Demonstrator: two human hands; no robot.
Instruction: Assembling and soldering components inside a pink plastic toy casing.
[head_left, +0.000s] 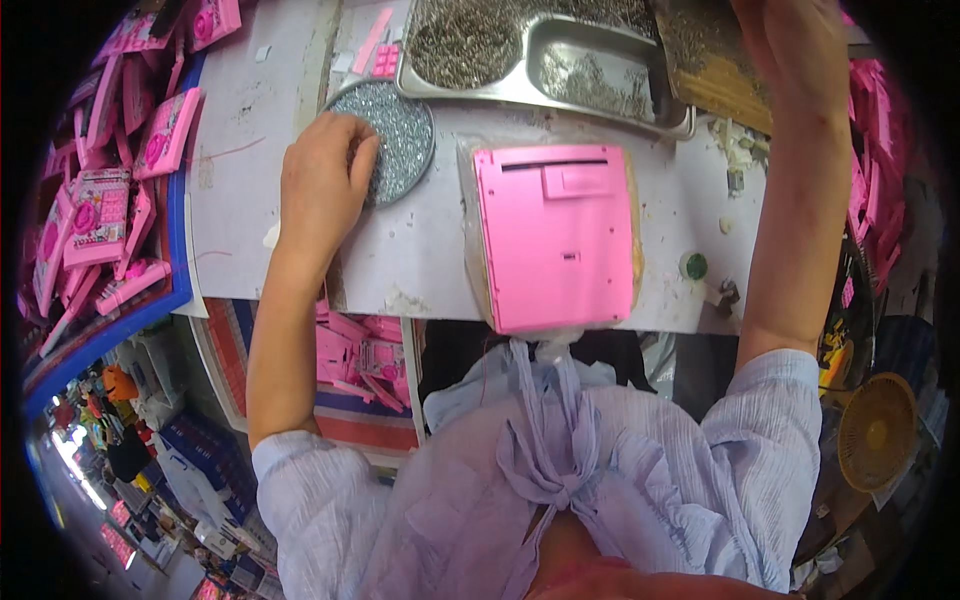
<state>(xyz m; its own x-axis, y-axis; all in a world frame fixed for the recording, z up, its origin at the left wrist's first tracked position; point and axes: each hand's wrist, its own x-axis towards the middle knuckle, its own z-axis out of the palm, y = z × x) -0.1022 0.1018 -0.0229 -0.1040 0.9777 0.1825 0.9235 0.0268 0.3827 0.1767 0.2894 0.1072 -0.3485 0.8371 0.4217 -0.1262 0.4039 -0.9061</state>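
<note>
In the head view, a white worktable (410, 260) spans the middle, its near edge just in front of the person's torso; a blue-rimmed bin (180, 255) borders its left side. A strip of white surface separates the dish from the casing, and more lies between casing and right forearm.

There is one pink casing (560, 240), centred near the front edge on one plastic-wrapped pad (477, 235); one round dish (431, 150) of small metal pieces; one steel tray (600, 117) showing two compartments; and one small green round object (693, 265). The bin's pink parts (100, 215) overlap too much to count.

The left hand (330, 170) curls over the dish, fingertips hidden, so its grip cannot be told. The right hand (792, 38) is cropped by the upper edge; its opening cannot be told either.
</note>
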